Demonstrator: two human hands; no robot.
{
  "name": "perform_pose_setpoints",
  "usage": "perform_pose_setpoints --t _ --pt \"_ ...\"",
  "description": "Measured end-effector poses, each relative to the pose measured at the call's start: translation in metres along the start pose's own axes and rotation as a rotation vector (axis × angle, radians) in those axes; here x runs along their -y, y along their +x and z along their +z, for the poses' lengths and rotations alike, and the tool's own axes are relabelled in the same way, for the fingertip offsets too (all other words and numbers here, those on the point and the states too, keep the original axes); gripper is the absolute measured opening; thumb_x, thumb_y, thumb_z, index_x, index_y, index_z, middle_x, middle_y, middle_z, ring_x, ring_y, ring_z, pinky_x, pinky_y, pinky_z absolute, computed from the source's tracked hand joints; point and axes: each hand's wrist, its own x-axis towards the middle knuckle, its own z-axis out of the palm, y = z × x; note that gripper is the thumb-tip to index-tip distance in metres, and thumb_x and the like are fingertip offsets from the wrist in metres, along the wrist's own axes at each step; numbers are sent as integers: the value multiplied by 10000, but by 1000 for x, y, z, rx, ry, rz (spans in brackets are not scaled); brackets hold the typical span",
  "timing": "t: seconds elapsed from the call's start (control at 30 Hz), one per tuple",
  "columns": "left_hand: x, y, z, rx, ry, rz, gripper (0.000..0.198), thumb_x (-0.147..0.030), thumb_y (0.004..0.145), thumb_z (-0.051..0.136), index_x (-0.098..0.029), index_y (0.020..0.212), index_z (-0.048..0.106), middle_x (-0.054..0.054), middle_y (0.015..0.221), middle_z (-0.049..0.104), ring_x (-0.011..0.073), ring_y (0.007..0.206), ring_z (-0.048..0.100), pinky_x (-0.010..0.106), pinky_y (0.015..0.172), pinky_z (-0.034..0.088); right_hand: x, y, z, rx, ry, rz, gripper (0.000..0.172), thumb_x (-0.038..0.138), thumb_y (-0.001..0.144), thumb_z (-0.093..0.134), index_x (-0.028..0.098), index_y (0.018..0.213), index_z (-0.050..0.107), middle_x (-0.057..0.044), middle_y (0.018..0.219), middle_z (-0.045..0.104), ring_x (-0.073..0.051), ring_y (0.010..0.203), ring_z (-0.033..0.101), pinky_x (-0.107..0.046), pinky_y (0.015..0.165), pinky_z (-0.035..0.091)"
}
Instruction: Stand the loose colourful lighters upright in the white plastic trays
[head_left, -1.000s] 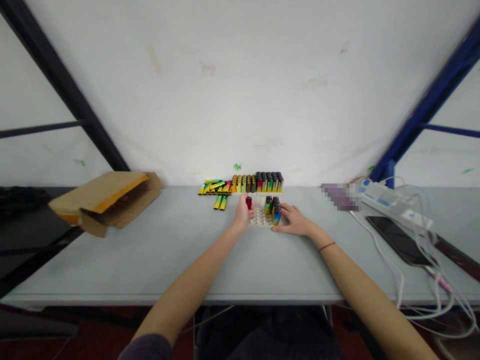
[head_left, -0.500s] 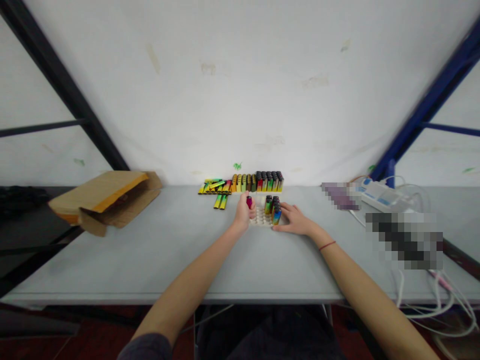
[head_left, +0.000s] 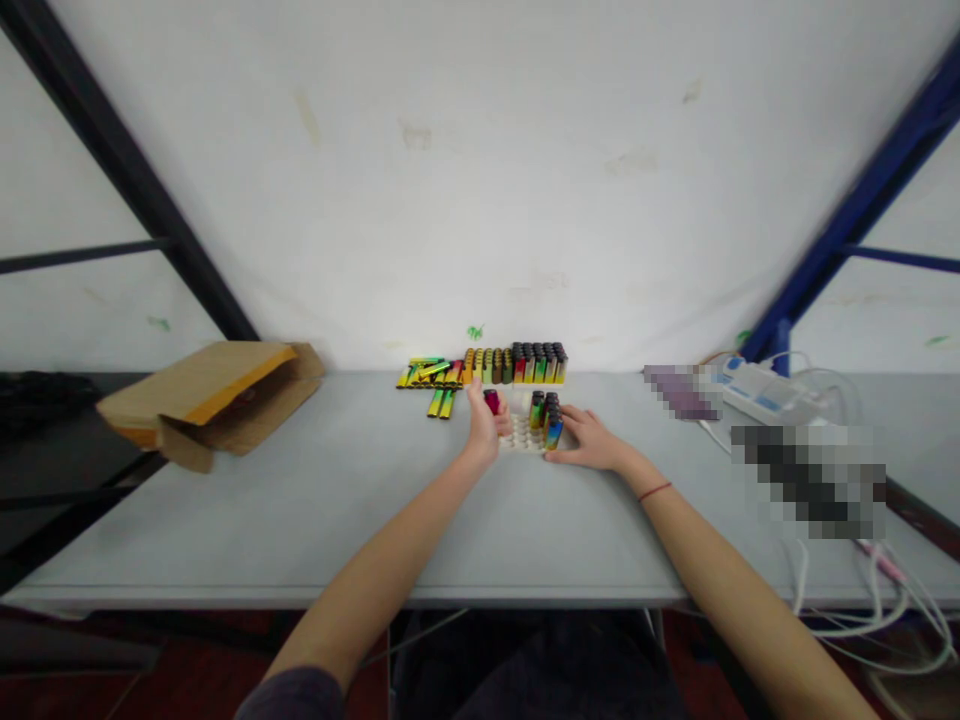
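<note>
Cylinder (head_left: 492, 401), dark red, sat in the left hand (head_left: 486, 425), fingers curled round it, thumb raised, at the left side of a pale holed tray (head_left: 521, 434) on the desk (head_left: 337, 500). Right hand (head_left: 592, 442) lay spread against the tray's right side, beside upright coloured cylinders (head_left: 553, 425); could not tell whether it gripped the tray. Behind: dark-topped cylinders (head_left: 540, 362) in close rows, loose yellow-green sticks (head_left: 431, 372) to their left. Open cardboard box (head_left: 217, 395) far left

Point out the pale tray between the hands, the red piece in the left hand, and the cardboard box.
Pale tray (head_left: 523, 436): head view, its holed surface.
Red piece (head_left: 492, 402): head view, its upper part.
Cardboard box (head_left: 199, 383): head view, its upper face.
</note>
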Motion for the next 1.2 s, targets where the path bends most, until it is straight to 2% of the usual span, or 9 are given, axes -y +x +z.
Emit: perform_pose_setpoints --t 0.17,0.37,0.7,0.97,1.2 --pt "-2 -2 2 -5 12 -28 524 -380 993 279 -218 495 259 -77 385 141 58 321 104 188 380 90 -1 0 1 5 -6 6 861 747 813 660 212 1478 541 -186 1590 445 -387 1459 422 -597 1201 303" --pt "-2 -1 3 -45 -44 -7 485 -325 985 257 -221 511 264 -74 393 145 71 328 114 195 381 99 0 0 0 2 -9 6 863 739 812 666 217 1486 531 -183 1585 454 -383 1455 427 -585 1202 303" --pt "1 1 0 -20 -34 7 502 -451 985 300 -231 535 272 -83 407 159 66 336 123 192 372 122 0 0 1 -3 6 -2 844 731 817 666 237 1487 528 -184 1578 462 -400 1447 429 -627 1195 284" --pt "4 3 -2 -11 -19 -6 467 -410 972 302 -229 541 282 -80 405 163 73 335 130 186 375 119 -1 0 1 -3 11 -5 885 769 803 658 217 1484 534 -189 1578 458 -391 1444 432 -605 1197 298" --pt "3 7 -3 25 43 -33 485 -558 960 332 -228 607 363 -88 413 256 67 330 199 196 382 178 -1 0 2 -2 7 8 893 770 806 652 212 1491 526 -195 1588 445 -394 1461 414 -618 1202 283"
